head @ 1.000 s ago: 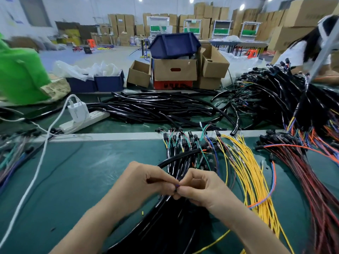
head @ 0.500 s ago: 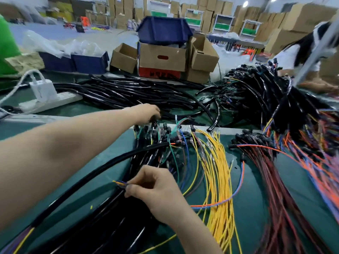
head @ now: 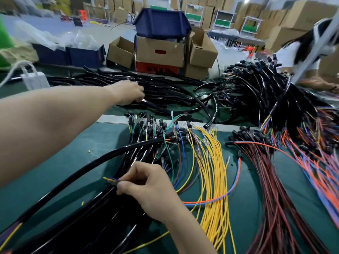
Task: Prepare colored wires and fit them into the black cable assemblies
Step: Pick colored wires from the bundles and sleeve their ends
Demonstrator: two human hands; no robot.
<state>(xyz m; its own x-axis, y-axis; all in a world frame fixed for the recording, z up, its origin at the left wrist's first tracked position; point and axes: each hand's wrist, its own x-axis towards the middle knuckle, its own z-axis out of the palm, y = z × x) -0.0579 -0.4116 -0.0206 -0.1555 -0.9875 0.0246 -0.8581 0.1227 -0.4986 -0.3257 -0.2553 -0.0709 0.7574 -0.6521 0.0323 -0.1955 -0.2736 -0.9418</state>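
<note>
My right hand (head: 146, 189) pinches the ends of a few thin coloured wires (head: 110, 179), yellow, blue and orange, above a heap of black cable assemblies (head: 102, 213) on the green table. A black tube (head: 77, 173) arcs from the lower left toward the middle. My left hand (head: 128, 93) reaches far forward onto a pile of black tubes (head: 165, 92) behind the table's pale strip, fingers curled at one tube; the grip itself is hidden. A bundle of yellow wires (head: 212, 173) lies to the right of my right hand.
Red and dark wires (head: 271, 189) fan across the right. A tangled heap of black harnesses (head: 275, 96) rises at the far right. Cardboard boxes (head: 161, 52) and a blue bin (head: 161, 22) stand behind. A white charger (head: 34, 80) sits at left. Another person (head: 311, 43) works at far right.
My left hand let go of the wire ends, stretched forward past the connector ends and now lies on the far black tube pile. My right hand kept its pinch on the coloured wires.
</note>
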